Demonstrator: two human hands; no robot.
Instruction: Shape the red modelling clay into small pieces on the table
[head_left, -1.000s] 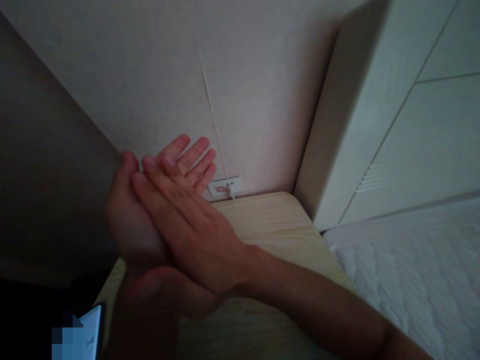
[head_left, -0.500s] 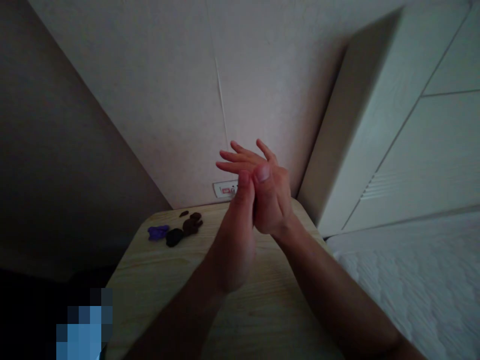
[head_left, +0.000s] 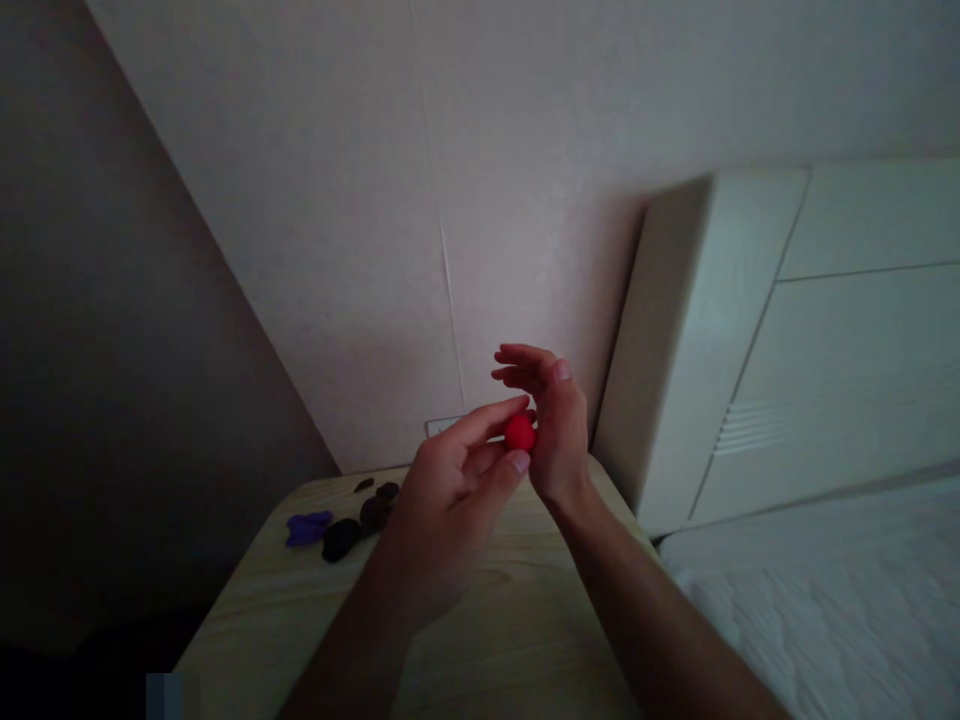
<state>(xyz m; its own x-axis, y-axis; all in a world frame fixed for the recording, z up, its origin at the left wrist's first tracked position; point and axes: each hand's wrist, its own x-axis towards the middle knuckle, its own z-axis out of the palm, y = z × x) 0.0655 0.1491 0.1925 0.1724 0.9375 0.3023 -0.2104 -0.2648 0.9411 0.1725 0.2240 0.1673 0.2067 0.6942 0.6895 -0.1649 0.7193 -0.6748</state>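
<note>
Pinching a red ball (head_left: 520, 434) between thumb and fingers: left hand (head_left: 450, 490). Right hand (head_left: 559, 430) open, fingers loosely bent, palm just beside the ball; cannot tell if it touches. Ball is small, round, bright, even red, smooth-looking, partly covered by fingers. It's held up over the worktop (head_left: 495, 610), between the two hands. Worktop is pale wood grain, far corners rounded, back edge along the wall (head_left: 337, 250). Left of the hands, near the far left corner: purple lump (head_left: 307, 528), black lump (head_left: 342, 540), brown lump (head_left: 375, 514), the last partly behind the left hand. Wood grain spreads under both forearms, from lumps to right edge. Past that edge: cream headboard (head_left: 750, 340), white mattress (head_left: 825, 600).
</note>
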